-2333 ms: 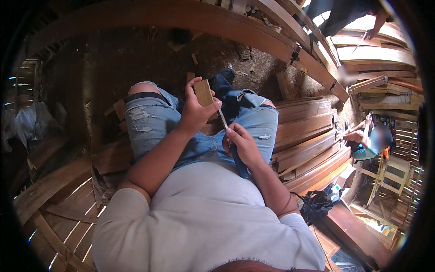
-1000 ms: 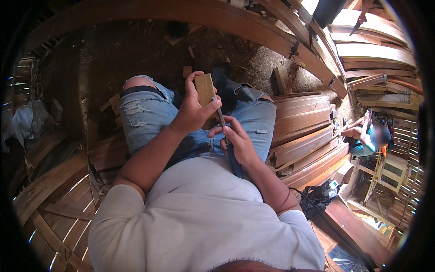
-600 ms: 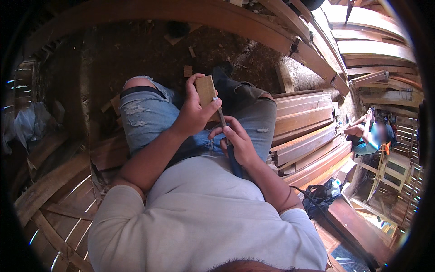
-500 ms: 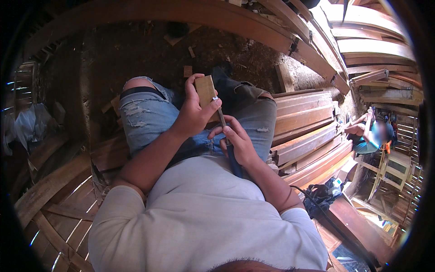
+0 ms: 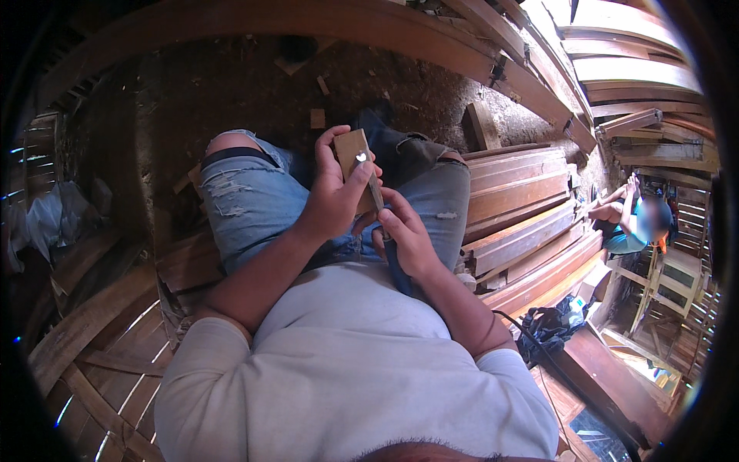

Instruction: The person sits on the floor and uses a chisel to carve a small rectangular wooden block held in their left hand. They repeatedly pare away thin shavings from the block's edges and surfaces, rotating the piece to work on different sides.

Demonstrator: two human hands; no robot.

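Over my lap, my left hand (image 5: 333, 196) is wrapped round a small rectangular wooden block (image 5: 352, 143), thumb along its face. A small bright white spot (image 5: 360, 157) shows near the thumb tip; what it is I cannot make out. My right hand (image 5: 404, 235) grips a chisel-like tool (image 5: 397, 266) with a blue handle and a narrow flat blade. The blade runs up along the block's right edge beside my left thumb. Where the blade's tip ends is hard to tell.
Stacked brown boards (image 5: 512, 200) lie to my right, with a black plastic bag (image 5: 543, 327) and a cable nearer me. A long beam (image 5: 308, 19) crosses ahead. Wood scraps (image 5: 317, 118) lie on the dirt floor. Another person (image 5: 631, 223) sits at far right.
The tool's blade has slid slightly down along the block's edge, and my right hand has shifted a little. Both grips stay the same.
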